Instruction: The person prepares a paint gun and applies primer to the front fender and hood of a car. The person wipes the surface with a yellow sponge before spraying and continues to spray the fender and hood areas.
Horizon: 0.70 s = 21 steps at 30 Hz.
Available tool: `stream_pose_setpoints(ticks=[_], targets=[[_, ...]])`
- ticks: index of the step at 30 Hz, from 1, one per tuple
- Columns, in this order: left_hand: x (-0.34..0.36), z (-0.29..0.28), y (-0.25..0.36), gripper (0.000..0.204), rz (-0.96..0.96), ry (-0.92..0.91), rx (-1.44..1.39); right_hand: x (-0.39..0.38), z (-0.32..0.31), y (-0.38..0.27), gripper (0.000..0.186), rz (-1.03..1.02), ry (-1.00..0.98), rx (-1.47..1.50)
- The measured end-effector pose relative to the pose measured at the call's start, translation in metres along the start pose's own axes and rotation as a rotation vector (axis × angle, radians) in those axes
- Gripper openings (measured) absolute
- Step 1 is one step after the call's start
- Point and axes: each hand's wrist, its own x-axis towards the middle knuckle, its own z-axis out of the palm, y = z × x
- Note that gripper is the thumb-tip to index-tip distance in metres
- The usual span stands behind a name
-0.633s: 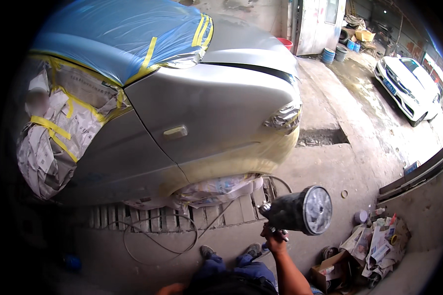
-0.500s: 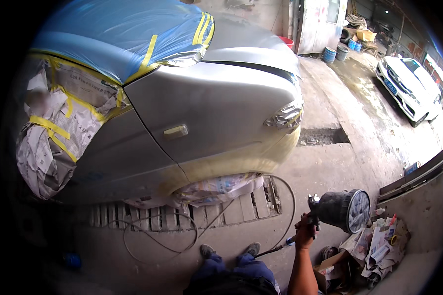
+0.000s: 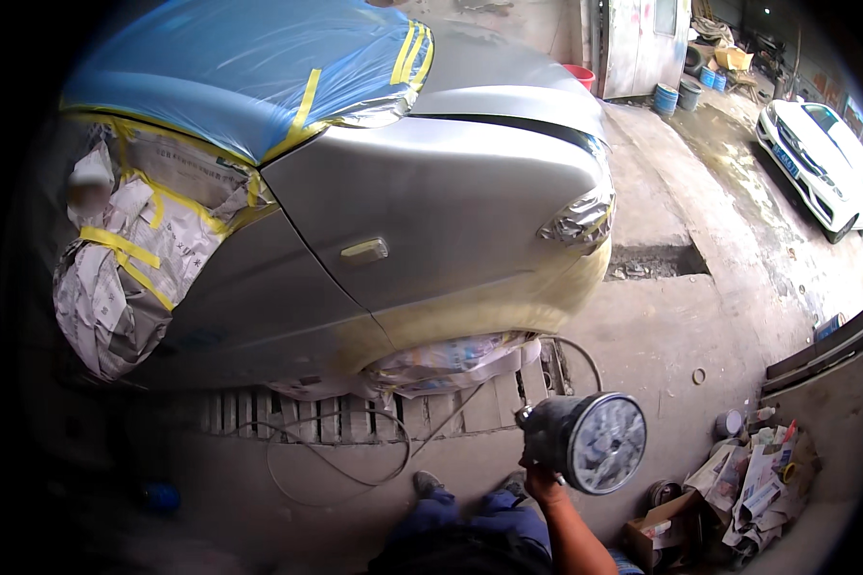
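Note:
My right hand (image 3: 546, 485) is wrapped round the handle of a spray gun (image 3: 552, 436), mostly hidden behind its own paint cup. The cup is black with a round, whitish, paint-smeared lid that faces up toward me. Beyond the gun stands a car with a silver-grey front fender (image 3: 451, 216), its lower edge yellowish. Blue plastic film (image 3: 211, 72) and yellow tape cover the windscreen. Newspaper (image 3: 153, 249) masks the side window and mirror, and more wrapping (image 3: 455, 364) fills the wheel arch. Foil covers the headlight (image 3: 580, 222). My left hand is out of sight.
An air hose (image 3: 331, 503) loops over the floor and a slatted grating (image 3: 316, 417) beside the car. Right of me lie a cardboard box (image 3: 671, 527) and crumpled newspapers (image 3: 758, 498). A floor pit (image 3: 657, 262) opens past the car's front. A white car (image 3: 820, 168) stands farther off.
My right hand has brought the spray gun leftward, toward the front of my body, and turned it so the cup's lid shows more fully. The whole view has shifted slightly.

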Motion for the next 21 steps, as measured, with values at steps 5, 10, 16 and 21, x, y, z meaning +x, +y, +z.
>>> stream_pose_setpoints(ticks=[5, 10, 16, 21], targets=[[0.003, 0.0, 0.0, 0.03, 0.006, -0.009, 0.013, -0.026, 0.048, 0.001, 0.019, -0.189, -0.395, -0.236], [0.0, -0.003, -0.012, 0.031, -0.002, -0.014, 0.018, -0.013, 0.031, 0.002, 0.017, -0.125, -0.268, -0.237], [0.018, -0.007, -0.015, 0.032, 0.03, -0.047, 0.025, 0.019, -0.059, -0.017, 0.02, 0.025, 0.5, 0.054], [0.033, -0.01, -0.022, 0.033, 0.052, -0.104, 0.071, 0.01, -0.09, -0.048, 0.028, 0.137, 0.678, 0.125]])
